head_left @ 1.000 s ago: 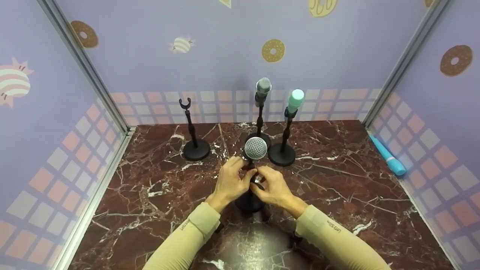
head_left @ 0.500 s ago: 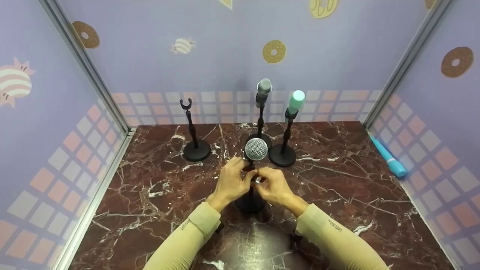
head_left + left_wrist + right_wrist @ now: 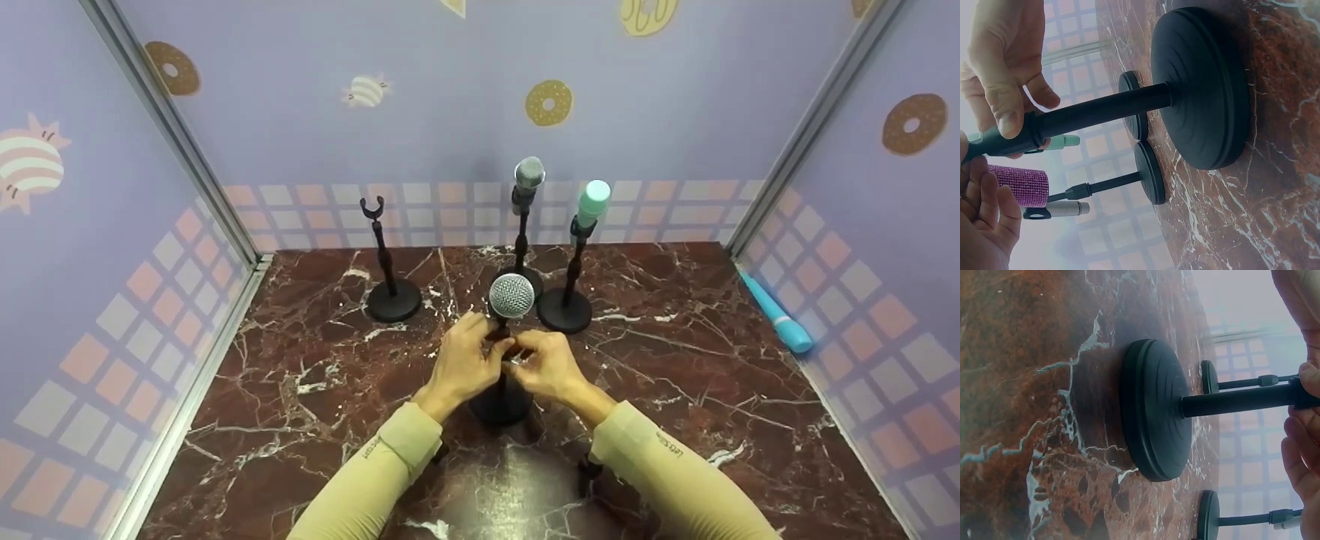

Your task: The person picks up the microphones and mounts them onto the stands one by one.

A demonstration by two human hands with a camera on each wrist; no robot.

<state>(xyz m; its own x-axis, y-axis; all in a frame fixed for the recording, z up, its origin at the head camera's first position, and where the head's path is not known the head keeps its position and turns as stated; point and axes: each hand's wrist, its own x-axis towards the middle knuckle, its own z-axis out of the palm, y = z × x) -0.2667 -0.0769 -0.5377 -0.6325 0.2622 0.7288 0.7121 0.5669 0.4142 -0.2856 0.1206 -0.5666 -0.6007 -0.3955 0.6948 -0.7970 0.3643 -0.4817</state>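
Observation:
In the head view a microphone with a silver mesh head sits on top of a black microphone stand in front of me. My left hand grips the stand's upper part from the left. With thumb and fingers, my right hand pinches it from the right, just below the microphone. The left wrist view shows the right thumb on the stand's collar and the microphone's pink, glittery handle beside the left fingers. The round base stands on the table. The clip is largely hidden by my hands.
Behind are a stand with a silver microphone, one with a mint-green microphone, and a stand with a bare clip. A blue microphone lies by the right wall. Patterned walls enclose the marble-look table.
My right hand's fingers have shifted and closed in slightly around the stand's upper part. The left hand, the stand and the other microphones stay practically in place.

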